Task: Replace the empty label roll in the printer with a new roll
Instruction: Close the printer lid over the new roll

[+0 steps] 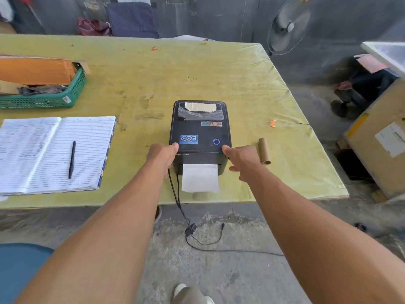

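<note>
Yellow table (pixel 219 69), printer (pixel 199 132) between left hand (pixel 163 156) and right hand (pixel 240 160), hands gripping its sides

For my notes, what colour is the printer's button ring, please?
Blue, on the printer, in the head view.

Black printer (pixel 199 132), white label (pixel 200 178), yellow-green table (pixel 219 69), green basket (pixel 50 99)

Printer flanks being occupied, tabletop beyond being left open

The printer (pixel 200 132) is being hemmed by the left hand (pixel 163 155), the right hand (pixel 240 160) and a cardboard core (pixel 264 154) just beside; open table (pixel 197 69) is being left behind it, while the notebook (pixel 54 153) and green basket (pixel 47 95) are blocking the left.
</note>
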The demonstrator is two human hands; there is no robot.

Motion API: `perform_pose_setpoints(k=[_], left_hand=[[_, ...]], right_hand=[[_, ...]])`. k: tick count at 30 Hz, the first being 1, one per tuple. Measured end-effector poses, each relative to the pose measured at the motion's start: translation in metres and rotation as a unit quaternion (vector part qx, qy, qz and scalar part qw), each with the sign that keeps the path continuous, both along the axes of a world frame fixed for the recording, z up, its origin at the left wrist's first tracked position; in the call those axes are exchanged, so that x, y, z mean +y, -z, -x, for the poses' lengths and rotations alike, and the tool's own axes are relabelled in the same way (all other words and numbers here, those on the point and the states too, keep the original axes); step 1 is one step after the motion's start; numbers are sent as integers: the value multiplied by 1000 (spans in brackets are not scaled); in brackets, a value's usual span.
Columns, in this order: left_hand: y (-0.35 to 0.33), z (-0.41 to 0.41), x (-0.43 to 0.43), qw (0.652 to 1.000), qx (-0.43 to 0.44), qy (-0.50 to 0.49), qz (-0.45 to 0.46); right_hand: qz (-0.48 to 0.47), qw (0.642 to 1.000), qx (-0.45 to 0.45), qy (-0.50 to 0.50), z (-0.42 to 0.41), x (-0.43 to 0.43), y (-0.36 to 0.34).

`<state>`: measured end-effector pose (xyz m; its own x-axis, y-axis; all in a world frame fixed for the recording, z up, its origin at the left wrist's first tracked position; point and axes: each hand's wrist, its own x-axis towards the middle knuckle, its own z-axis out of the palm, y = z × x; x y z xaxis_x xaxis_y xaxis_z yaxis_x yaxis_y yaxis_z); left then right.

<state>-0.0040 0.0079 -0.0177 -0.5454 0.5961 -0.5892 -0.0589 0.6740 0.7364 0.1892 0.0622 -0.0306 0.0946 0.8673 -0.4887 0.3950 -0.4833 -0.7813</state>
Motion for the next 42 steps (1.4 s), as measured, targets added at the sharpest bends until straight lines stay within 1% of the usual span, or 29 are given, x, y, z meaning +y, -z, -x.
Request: perform_pose_setpoints(k=[6, 20, 31, 42], left_hand=[[2, -3, 4, 999, 48, -8, 9], [-3, -10, 2, 999, 46, -21, 4], [-4, -13, 0, 999, 33, -31, 2], [-4, -10, 0, 999, 26, -21, 1]], right_hand=[[4, 1000, 9, 5, 1, 5, 6], [6, 1000, 21, -11, -3, 10, 10], [5, 1000, 12, -21, -4, 10, 11], [17, 999, 14, -23, -5, 8, 7]])
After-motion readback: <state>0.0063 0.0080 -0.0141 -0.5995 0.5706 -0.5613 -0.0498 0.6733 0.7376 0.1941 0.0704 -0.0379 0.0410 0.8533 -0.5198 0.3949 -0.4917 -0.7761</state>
